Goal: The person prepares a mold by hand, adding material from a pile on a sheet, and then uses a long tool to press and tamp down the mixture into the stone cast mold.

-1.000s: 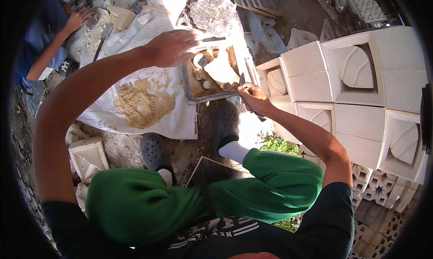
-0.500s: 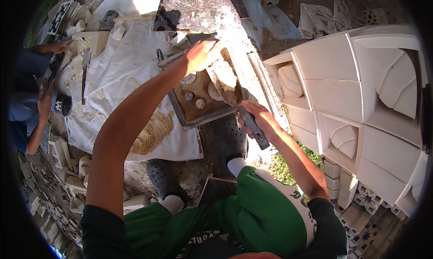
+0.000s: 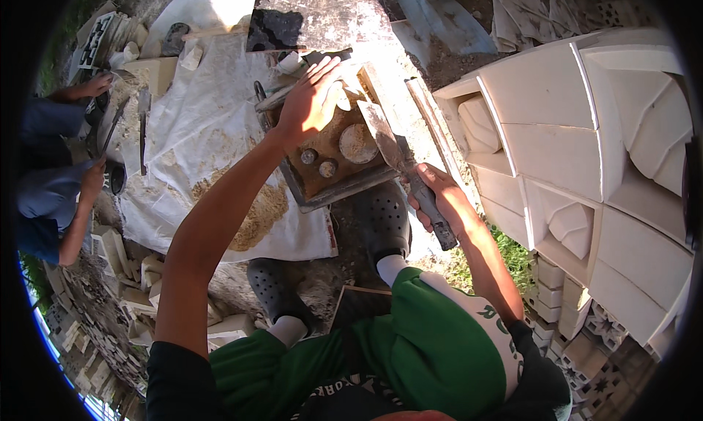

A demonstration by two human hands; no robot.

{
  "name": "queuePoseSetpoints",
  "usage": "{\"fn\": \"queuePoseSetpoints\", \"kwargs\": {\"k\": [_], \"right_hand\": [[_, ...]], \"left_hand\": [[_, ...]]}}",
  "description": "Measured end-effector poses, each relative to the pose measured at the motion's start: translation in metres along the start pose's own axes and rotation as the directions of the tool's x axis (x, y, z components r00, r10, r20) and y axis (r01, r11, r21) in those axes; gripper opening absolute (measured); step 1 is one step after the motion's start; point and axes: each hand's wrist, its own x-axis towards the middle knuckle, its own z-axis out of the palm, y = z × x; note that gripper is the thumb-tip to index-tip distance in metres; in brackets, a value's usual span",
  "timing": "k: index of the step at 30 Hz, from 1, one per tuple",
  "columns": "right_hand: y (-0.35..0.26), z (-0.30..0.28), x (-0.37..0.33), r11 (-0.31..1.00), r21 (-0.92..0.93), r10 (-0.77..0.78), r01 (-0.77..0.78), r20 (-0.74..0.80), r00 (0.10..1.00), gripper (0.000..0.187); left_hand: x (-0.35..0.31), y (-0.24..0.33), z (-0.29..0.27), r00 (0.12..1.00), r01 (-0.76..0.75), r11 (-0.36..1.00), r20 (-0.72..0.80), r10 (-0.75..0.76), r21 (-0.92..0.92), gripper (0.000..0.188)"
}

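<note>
My right hand (image 3: pixel 441 201) is wrapped round the grey handle of a trowel (image 3: pixel 384 137). Its pointed blade reaches up and left over the right side of a dark rectangular tray (image 3: pixel 344 191), with little material visible on it. My left hand (image 3: pixel 307 102) is over the tray's far part, fingers stretched out, hiding what lies beneath. Sandy brown material covers the tray's bottom. In it are a pale round disc (image 3: pixel 358 143) and two small round pieces, one dark-rimmed (image 3: pixel 309 156) and one sand-topped (image 3: pixel 327 168).
A white sheet (image 3: pixel 201 117) with a sandy powder heap (image 3: pixel 260 219) lies left of the tray. Stacked cream-coloured blocks (image 3: pixel 549 157) rise at the right. A stained board (image 3: pixel 315 14) lies beyond. Another person's hands (image 3: pixel 95 85) are at the far left, near a long flat tool (image 3: pixel 143 128).
The trowel blade, heaped with sandy material before, now shows mostly bare and has tilted. My left hand has moved slightly left, its fingers straighter. The pale disc is now more exposed.
</note>
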Motion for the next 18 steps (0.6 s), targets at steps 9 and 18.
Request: {"fn": "queuePoseSetpoints", "kwargs": {"k": [9, 18], "right_hand": [[0.012, -0.018, -0.031, 0.986, 0.141, -0.075, 0.087, -0.09, 0.993, 0.037], [0.024, -0.013, -0.031, 0.978, 0.17, -0.1, 0.121, -0.13, 0.987, 0.038]], "left_hand": [[-0.023, 0.067, 0.022, 0.994, -0.072, 0.951, 0.101, 0.044, 0.3, 0.064], [-0.041, 0.092, 0.032, 0.97, -0.083, 0.981, 0.238, 0.04, 0.174, 0.074]]}}
